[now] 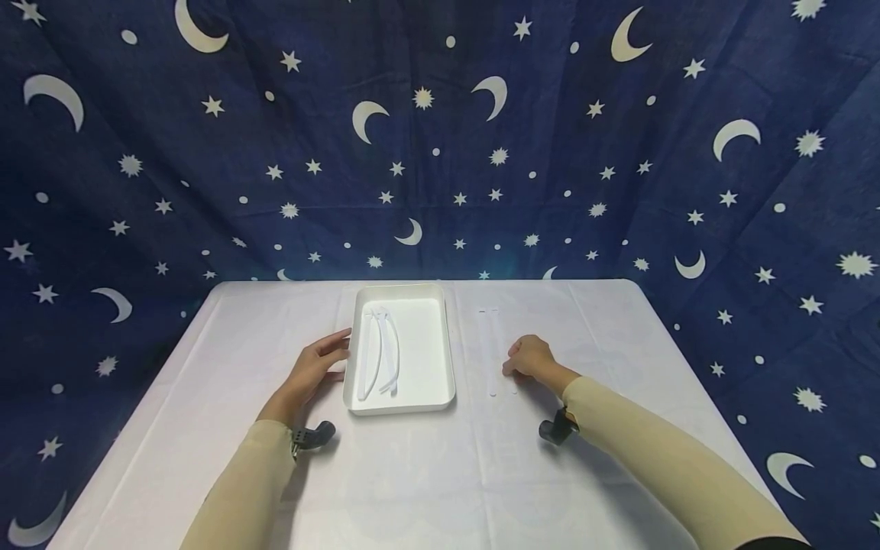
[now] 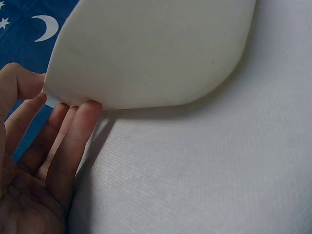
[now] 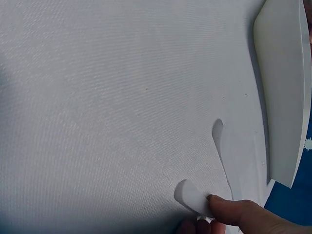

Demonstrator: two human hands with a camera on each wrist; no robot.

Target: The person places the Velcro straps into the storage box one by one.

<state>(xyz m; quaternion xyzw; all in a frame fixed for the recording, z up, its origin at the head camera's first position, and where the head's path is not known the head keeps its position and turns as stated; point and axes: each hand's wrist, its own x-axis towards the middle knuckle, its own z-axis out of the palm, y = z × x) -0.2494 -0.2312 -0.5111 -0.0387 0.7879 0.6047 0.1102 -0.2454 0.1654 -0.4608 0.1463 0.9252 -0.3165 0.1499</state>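
My left hand rests its fingertips against the outer left wall of a shallow white tray. In the left wrist view, the fingers are nearly straight along the tray wall. Several thin white strips, some of them bent, lie in the tray's left half. Right of the tray, my right hand pinches a flat white strip near its rounded end, between thumb and fingers. Beside it lies a second white strip, flat on the cloth, its end also rounded.
A white cloth covers the table. Behind it hangs a dark blue curtain with moons and stars, which also shows at both sides. Each wrist carries a small black camera, one at the left wrist and one at the right.
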